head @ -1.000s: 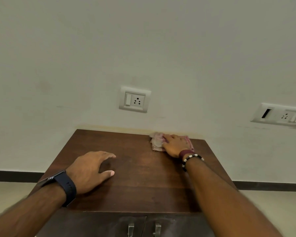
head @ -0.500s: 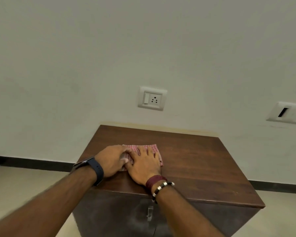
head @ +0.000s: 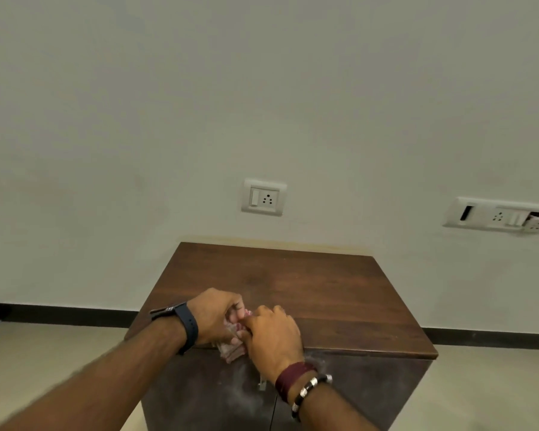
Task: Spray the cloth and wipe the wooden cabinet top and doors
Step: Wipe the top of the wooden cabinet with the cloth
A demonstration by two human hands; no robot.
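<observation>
Presently we note both hands — left hand, right hand — fingers curled, gripping the bunched cloth at the cabinet top near edge; a loose fold could slip floorward.

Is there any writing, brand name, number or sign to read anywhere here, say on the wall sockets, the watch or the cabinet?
None can be read.
Single wall socket: switch and pin holes only, no lettering shows.
Long socket panel: no lettering legible.
Dark watch on the left wrist: only the strap shows, no text.
Cloth and wooden cabinet top: no label or print.
</observation>
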